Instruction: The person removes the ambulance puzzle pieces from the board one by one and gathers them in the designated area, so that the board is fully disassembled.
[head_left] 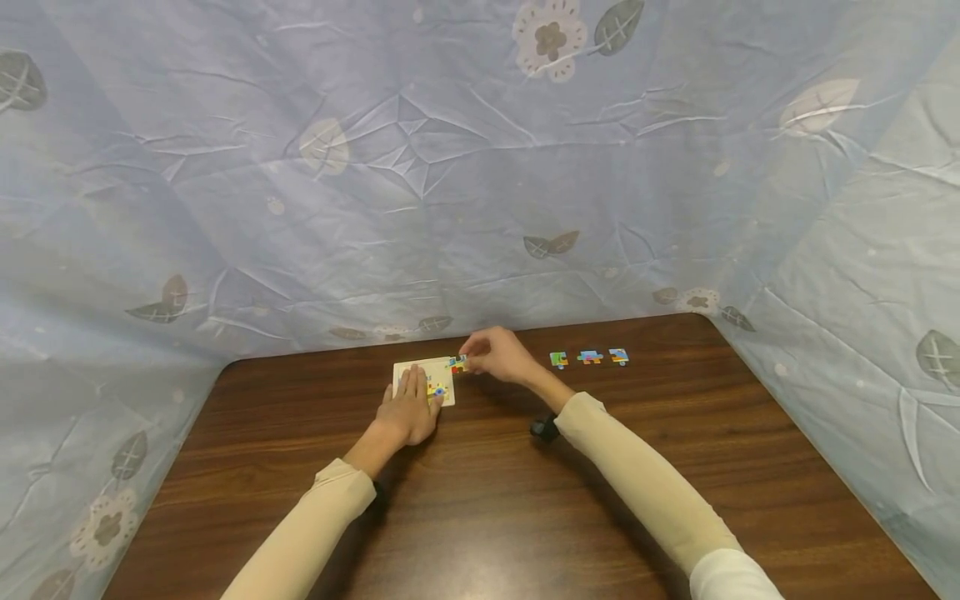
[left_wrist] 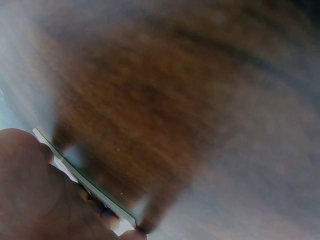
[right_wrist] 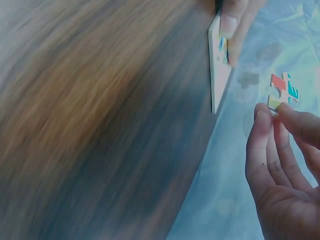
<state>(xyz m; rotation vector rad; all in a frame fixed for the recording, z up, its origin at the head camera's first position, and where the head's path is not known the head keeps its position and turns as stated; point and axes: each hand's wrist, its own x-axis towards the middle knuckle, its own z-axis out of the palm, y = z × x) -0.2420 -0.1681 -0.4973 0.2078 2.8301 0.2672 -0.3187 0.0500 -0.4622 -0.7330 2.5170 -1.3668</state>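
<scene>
Right grip (head_left: pixel 501 357): thumb and fingertips pinch a small puzzle piece (right_wrist: pixel 283 89) by its yellow end.
Held piece: raised near the far right corner of the pale board (head_left: pixel 441 368), with a gap between them in the right wrist view; red, yellow and teal patches show, no readable word.
Left grip (head_left: pixel 408 412): fingers extended flat over the board, thumb by its near edge; the left wrist view is blurred, so the exact contact is hard to judge.
Board print: dark lettering beside the fingers, too small and covered to read, and a colourful piece (head_left: pixel 439 391) near the thumb.
Loose pieces: three in a row to the right, the green one (head_left: pixel 558 359), the middle one (head_left: pixel 590 357) and the blue-and-yellow one (head_left: pixel 618 357).
Tabletop (head_left: pixel 480 500): brown wood runs between board and row; its far edge lies just behind them, against patterned fabric (head_left: pixel 450 208).
Arms: both reach forward in cream sleeves (head_left: pixel 645 462), wrists converging.
</scene>
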